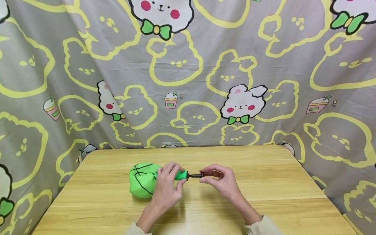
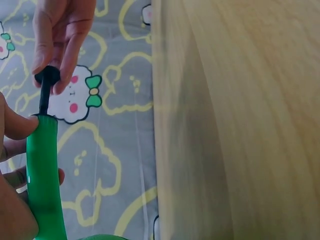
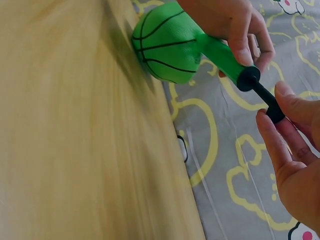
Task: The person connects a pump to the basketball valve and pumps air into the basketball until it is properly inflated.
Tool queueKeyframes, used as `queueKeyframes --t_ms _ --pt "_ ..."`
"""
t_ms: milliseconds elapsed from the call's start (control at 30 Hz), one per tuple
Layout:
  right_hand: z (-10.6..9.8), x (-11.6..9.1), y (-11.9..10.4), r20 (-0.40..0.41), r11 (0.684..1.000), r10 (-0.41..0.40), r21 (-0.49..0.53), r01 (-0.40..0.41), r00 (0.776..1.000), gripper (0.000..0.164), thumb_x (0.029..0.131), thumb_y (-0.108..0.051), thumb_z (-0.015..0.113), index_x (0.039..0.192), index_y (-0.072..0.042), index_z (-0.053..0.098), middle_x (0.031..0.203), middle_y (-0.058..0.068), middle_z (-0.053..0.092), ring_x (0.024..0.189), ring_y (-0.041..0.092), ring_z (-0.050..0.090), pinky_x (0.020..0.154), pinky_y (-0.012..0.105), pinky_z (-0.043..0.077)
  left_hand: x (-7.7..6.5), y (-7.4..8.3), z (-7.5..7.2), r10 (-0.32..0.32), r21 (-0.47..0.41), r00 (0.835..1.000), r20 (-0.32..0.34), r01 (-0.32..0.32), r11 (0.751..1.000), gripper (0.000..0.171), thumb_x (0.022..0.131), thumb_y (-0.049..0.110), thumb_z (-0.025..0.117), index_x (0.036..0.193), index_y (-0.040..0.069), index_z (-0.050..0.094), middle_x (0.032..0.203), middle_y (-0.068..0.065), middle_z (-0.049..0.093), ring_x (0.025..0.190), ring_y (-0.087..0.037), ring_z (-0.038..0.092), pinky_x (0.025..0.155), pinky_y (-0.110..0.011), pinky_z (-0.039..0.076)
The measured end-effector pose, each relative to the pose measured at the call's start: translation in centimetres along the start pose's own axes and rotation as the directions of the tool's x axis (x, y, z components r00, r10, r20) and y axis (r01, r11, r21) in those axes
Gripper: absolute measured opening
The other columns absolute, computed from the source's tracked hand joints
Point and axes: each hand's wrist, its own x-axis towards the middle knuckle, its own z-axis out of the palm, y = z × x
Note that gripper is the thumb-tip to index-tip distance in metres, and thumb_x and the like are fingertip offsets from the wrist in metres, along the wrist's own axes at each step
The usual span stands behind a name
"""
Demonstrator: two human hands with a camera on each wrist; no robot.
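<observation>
A green ball with black lines point(image 1: 142, 184), dented and slack-looking, is on the left of the table. A small hand pump point(image 2: 44, 165) joins it, its green barrel pointing right, away from the ball. My left hand point(image 1: 167, 187) grips the barrel close to the black end cap point(image 3: 248, 78), hiding part of it in the head view. From that cap a thin black rod point(image 2: 45, 97) sticks out. Thumb and fingers of my right hand point(image 1: 221, 180) pinch the black handle point(image 3: 274, 114) at the rod's tip. In the right wrist view, the pump's inner end meets the ball.
Under both hands lies a light wooden table point(image 1: 246, 160). A grey curtain point(image 1: 199, 91) with yellow outlines and white cartoon animals hangs behind its far edge and along both sides.
</observation>
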Motion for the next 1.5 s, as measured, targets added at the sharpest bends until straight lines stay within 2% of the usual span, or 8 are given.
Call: queueKeyframes --t_ms 333,500,733,867,1033,1333,1500 --pt "1.5 -0.4 0.6 -0.009 1.000 -0.020 0.018 0.020 1.000 0.024 0.081 0.006 0.081 0.104 0.004 0.073 0.103 0.027 0.070 0.099 0.034 0.073 0.080 0.038 0.060 -0.3 0.3 0.6 0.011 -0.015 0.999 0.037 -0.011 1.000 0.033 0.075 0.008 0.081 0.103 0.018 0.065 0.104 0.006 0.061 0.102 -0.016 0.058 0.091 -0.045 0.041" --pt "1.5 -0.5 0.2 0.030 1.000 0.025 0.009 -0.026 0.999 0.025 0.083 0.000 0.082 0.106 0.004 0.072 0.106 0.027 0.069 0.102 0.034 0.072 0.081 0.038 0.059 -0.4 0.1 0.5 0.017 -0.019 0.999 0.038 -0.016 1.000 0.033 0.075 0.010 0.082 0.102 0.018 0.065 0.104 0.007 0.060 0.103 -0.015 0.058 0.092 -0.045 0.041" --pt "0.6 -0.3 -0.9 0.113 0.998 0.061 -0.027 -0.058 0.992 0.024 0.086 -0.001 0.080 0.107 0.002 0.070 0.111 0.024 0.067 0.104 0.033 0.070 0.082 0.037 0.059 -0.2 -0.1 0.4 0.041 -0.030 0.998 0.040 -0.040 0.999 0.029 0.079 0.015 0.081 0.102 0.019 0.064 0.104 0.007 0.060 0.103 -0.014 0.059 0.091 -0.043 0.041" --pt "0.0 -0.1 -1.2 0.130 0.998 0.050 -0.046 -0.044 0.990 0.024 0.086 -0.002 0.081 0.107 0.000 0.070 0.110 0.021 0.068 0.103 0.033 0.071 0.081 0.037 0.059 -0.2 -0.3 0.1 0.027 -0.038 0.999 0.038 -0.026 0.999 0.028 0.080 0.015 0.080 0.103 0.019 0.064 0.105 0.007 0.061 0.104 -0.015 0.060 0.093 -0.045 0.041" --pt "-1.0 0.1 -1.5 0.151 0.998 0.053 -0.048 -0.046 0.987 0.024 0.085 -0.002 0.081 0.107 -0.002 0.071 0.111 0.026 0.066 0.102 0.032 0.071 0.081 0.037 0.059 -0.1 -0.6 -0.1 0.011 -0.047 0.999 0.042 -0.009 0.999 0.028 0.081 0.015 0.081 0.103 0.018 0.064 0.105 0.007 0.061 0.105 -0.015 0.060 0.095 -0.047 0.041" --pt "-2.6 0.3 -2.2 0.149 0.997 0.069 -0.056 -0.061 0.987 0.025 0.085 -0.002 0.082 0.107 -0.004 0.072 0.111 0.022 0.068 0.103 0.034 0.071 0.080 0.038 0.060 0.0 -1.3 -0.5 0.014 -0.049 1.000 -0.011 -0.014 0.999 0.028 0.080 0.012 0.080 0.104 0.015 0.065 0.106 0.003 0.064 0.106 -0.018 0.061 0.096 -0.052 0.040" --pt "-3.7 0.4 -2.7 0.147 0.994 0.085 -0.074 -0.074 0.985 0.026 0.085 -0.004 0.081 0.109 -0.004 0.071 0.114 0.020 0.068 0.105 0.030 0.071 0.080 0.038 0.060 0.1 -1.8 -0.7 0.026 -0.031 0.999 -0.041 -0.027 0.999 0.030 0.079 0.009 0.081 0.104 0.014 0.065 0.106 0.002 0.063 0.105 -0.019 0.061 0.092 -0.051 0.040"
